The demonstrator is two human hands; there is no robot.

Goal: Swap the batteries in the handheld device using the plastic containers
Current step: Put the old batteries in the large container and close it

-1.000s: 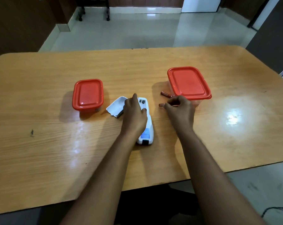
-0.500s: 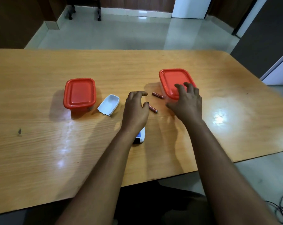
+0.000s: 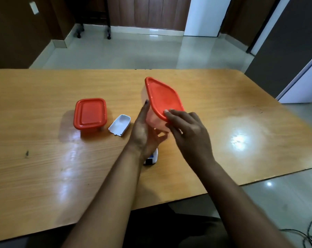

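Wooden table [image 3: 223,104]; container [image 3: 162,102] between both hands' fingers [image 3: 171,113].

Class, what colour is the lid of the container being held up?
Red-orange lid, seen best in the head view.

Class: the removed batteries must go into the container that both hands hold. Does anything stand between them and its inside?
Yes. The red lid is on the lifted container; the right hand has fingertips at its rim, the left hand holds the body. No batteries show.
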